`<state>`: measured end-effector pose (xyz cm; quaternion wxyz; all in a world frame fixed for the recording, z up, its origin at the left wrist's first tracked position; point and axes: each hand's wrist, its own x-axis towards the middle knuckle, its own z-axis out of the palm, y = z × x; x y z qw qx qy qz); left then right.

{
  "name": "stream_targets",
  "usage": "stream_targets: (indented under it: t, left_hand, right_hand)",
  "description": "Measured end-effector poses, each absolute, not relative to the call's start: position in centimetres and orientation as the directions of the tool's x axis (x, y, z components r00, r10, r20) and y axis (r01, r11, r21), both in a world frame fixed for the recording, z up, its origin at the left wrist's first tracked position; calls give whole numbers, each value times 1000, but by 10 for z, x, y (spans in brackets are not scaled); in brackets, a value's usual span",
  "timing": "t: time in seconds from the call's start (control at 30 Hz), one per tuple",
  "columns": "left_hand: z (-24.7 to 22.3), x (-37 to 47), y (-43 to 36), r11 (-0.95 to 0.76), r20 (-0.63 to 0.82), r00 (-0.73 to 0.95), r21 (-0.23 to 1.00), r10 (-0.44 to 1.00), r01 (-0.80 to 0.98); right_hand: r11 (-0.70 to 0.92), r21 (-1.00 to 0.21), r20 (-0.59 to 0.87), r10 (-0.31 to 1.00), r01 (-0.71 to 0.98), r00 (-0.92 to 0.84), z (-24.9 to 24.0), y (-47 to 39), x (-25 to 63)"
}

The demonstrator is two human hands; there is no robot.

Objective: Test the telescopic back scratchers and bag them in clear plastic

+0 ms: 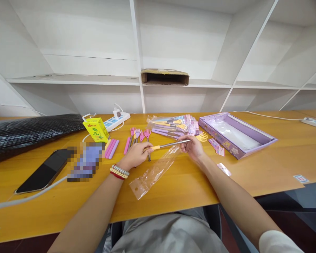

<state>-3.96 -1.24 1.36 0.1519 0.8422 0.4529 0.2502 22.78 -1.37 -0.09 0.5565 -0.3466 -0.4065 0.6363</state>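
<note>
Between my hands runs a back scratcher [171,144] with a yellow handle, a metal rod and a yellow claw head. My left hand [139,153] is closed round the handle end. Near the claw, my right hand [192,147] grips the rod. Under it on the table lies a clear plastic sleeve [152,175]. Just beyond my left hand are several loose claw heads on rods [138,134], pink, purple and yellow. Left of these lie pink, purple and yellow handle tubes [112,149]. Behind my right hand is a pile of packaged back scratchers [171,126].
A purple open box [239,151] stands at right, with small cards [223,169] near it. Leftward are a yellow drink carton [97,130], a power strip [117,121], a phone [46,170], a blurred-out item [86,161] and a black wrapped bundle [37,135]. White shelves [76,80] hold a cardboard box [164,72].
</note>
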Motion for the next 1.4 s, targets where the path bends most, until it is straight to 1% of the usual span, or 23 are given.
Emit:
stream_targets:
  t: [0.1, 0.2, 0.3, 0.37, 0.43, 0.53, 0.6, 0.67, 0.77, 0.87, 1.0, 1.23, 1.4]
  left_hand:
    - [15, -43, -10, -524, 312, 422, 554, 851, 647]
    - [17, -46, -10, -496, 321, 380, 608, 868, 620]
    - [20, -49, -11, -460, 316, 339, 678, 886, 573]
    - [23, -52, -11, -428, 285, 329, 715, 900, 552]
    - [25, -56, -10, -398, 239, 342, 741, 909, 541]
    - [28, -62, -8, -352, 128, 412, 771, 902, 531]
    - [29, -65, -6, -327, 30, 478, 765, 878, 554]
    - [28, -67, -5, -327, -45, 523, 735, 851, 595]
    - [27, -67, -5, -340, -87, 537, 687, 839, 642]
    - [27, -67, -6, -342, -85, 529, 675, 844, 654]
    - [29, -67, -8, -354, -50, 524, 682, 850, 640]
    - [31, -64, -11, -375, -17, 507, 651, 862, 660]
    - [33, -49, -17, -430, -3, 553, 624, 833, 652]
  right_hand:
    - [-17, -881, 11, 998, -473, -57, 4, -13, 234]
    - [33, -851, 44, 999, -524, -7, 8, -12, 244]
    - [39, -870, 47, 999, -492, -3, 9, -8, 257]
    - [-1, -908, 26, 998, -420, -59, 9, -7, 266]
    - [-44, -947, 8, 987, -319, -161, 10, -7, 275]
    - [-84, -982, -28, 949, -167, -314, 12, -12, 285]
    - [-118, -989, -76, 916, -84, -394, 14, -16, 287]
    - [-158, -987, -134, 890, -20, -436, 17, -19, 284]
    - [-177, -984, -169, 912, 13, -374, 16, -19, 275]
    - [-105, -994, -102, 956, 6, -277, 11, -16, 266]
    - [-34, -999, -29, 976, -20, -218, 3, -13, 259]
    - [-44, -998, -35, 982, -43, -187, -1, -15, 251]
    - [-53, -996, -37, 981, -76, -192, -7, -19, 233]
